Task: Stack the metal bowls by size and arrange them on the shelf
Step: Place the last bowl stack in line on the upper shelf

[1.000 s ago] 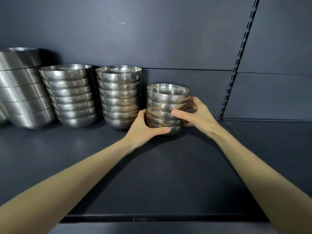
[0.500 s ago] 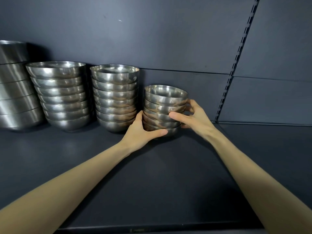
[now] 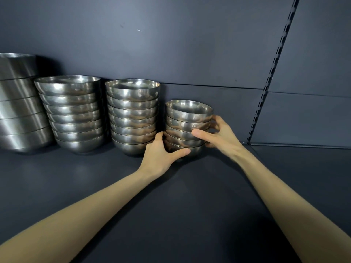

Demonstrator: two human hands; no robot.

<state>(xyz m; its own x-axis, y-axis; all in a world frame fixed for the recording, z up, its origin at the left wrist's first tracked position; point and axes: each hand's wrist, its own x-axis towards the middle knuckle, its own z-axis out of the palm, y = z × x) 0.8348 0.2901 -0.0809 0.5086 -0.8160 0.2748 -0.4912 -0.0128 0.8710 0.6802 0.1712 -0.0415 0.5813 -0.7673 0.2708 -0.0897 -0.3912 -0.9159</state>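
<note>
Several stacks of metal bowls stand in a row at the back of a dark shelf [image 3: 171,205], largest at the left. The smallest stack [image 3: 187,118] is at the right end, close beside a taller stack of medium bowls [image 3: 133,114]. My left hand [image 3: 161,156] grips the small stack at its bottom left, thumb curled along the lowest bowl. My right hand [image 3: 218,135] holds the stack's right side, thumb across the front of the middle bowls and fingers round the back. The small stack rests on the shelf.
Further left stand a stack of larger bowls [image 3: 74,114] and a stack of the biggest bowls [image 3: 17,105], cut off by the frame. A slotted upright rail [image 3: 266,88] runs up the dark back wall. Bare shelf lies to the right of the small stack.
Both hands stay on the small stack, which has edged a little further back toward the wall. The view has shifted slightly.
</note>
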